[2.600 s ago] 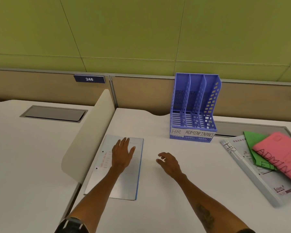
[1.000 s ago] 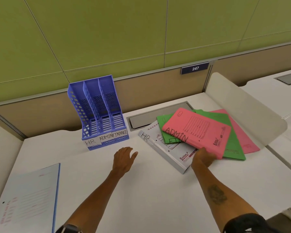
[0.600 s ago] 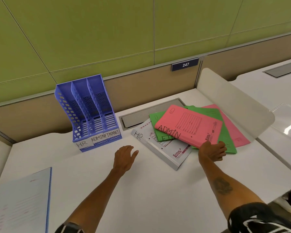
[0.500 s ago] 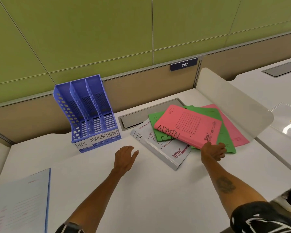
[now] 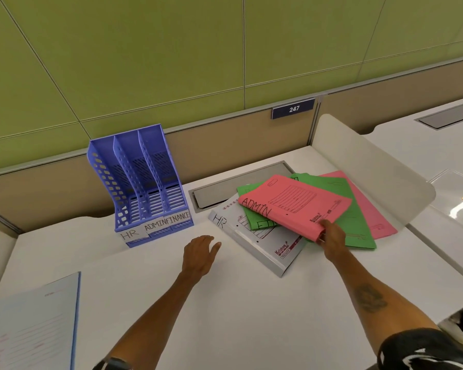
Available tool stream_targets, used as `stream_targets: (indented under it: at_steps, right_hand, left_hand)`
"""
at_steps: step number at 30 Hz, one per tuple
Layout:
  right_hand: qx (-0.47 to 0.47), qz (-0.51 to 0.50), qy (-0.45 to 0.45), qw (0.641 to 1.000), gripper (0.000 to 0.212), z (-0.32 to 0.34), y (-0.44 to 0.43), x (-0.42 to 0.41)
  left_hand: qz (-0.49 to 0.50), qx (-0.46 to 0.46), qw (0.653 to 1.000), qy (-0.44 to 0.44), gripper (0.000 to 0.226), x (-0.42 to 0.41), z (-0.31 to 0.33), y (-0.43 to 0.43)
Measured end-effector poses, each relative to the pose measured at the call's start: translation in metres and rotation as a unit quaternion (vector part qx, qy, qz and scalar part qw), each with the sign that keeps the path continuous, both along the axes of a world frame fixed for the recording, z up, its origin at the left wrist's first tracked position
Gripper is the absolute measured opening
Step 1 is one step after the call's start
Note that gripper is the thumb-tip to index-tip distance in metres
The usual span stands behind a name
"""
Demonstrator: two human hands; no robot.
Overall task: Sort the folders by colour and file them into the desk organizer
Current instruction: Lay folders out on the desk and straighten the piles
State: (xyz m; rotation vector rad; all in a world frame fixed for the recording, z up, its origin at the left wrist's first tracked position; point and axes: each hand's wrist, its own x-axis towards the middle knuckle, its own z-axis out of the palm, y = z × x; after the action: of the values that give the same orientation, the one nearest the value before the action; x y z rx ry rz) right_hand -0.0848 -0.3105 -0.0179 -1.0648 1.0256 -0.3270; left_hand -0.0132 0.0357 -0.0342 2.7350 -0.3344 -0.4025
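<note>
A blue three-slot desk organizer (image 5: 145, 188), labelled HR, ADMIN and FINANCE, stands empty at the back of the desk. To its right lies a fanned pile: a white HR folder (image 5: 254, 244) at the bottom, green folders (image 5: 358, 231), a pink folder (image 5: 372, 209) at the far right, and a pink ADMIN folder (image 5: 294, 206) on top. My right hand (image 5: 332, 236) pinches the near corner of the pink ADMIN folder, whose near edge is raised. My left hand (image 5: 199, 255) rests flat on the desk, fingers apart, holding nothing.
A pale blue folder (image 5: 32, 324) lies at the desk's near left corner. A grey cable hatch (image 5: 225, 190) is set into the desk behind the pile. A curved white divider (image 5: 372, 169) bounds the desk on the right, and a brown partition runs along the back.
My view swung right from the blue folder to the pile. My right hand reached the pink ADMIN folder, closed on its near corner and lifted that edge. My left hand stayed flat.
</note>
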Motion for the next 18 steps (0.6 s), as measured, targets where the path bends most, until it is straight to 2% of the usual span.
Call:
stream_targets:
  at_steps: [3,5,10,13,15,18]
  right_hand:
    - [0.073,0.048,-0.076,0.993,0.025,0.005,0.010,0.000]
    - [0.102,0.062,-0.095,0.988,0.022,0.006,0.015,0.000]
    - [0.161,0.032,-0.155,0.974,0.022,0.006,0.026,-0.002]
    - [0.192,0.020,-0.209,0.959,0.029,0.005,0.038,-0.002]
    - [0.200,0.032,-0.225,0.953,0.031,0.005,0.049,-0.002]
    - [0.195,0.070,-0.229,0.951,0.031,0.008,0.070,0.001]
  left_hand:
    - [0.006,-0.009,1.000,0.006,0.054,0.001,0.002,0.003]
    - [0.008,-0.017,1.000,0.013,0.054,0.001,0.004,0.006]
    - [0.013,-0.054,0.998,0.015,0.052,0.002,0.009,0.014]
    - [0.047,-0.122,0.991,0.031,0.051,0.003,0.015,0.013]
    - [0.096,-0.210,0.972,0.050,0.049,0.004,0.021,0.010]
    - [0.202,-0.395,0.890,0.104,0.041,0.005,0.037,0.004]
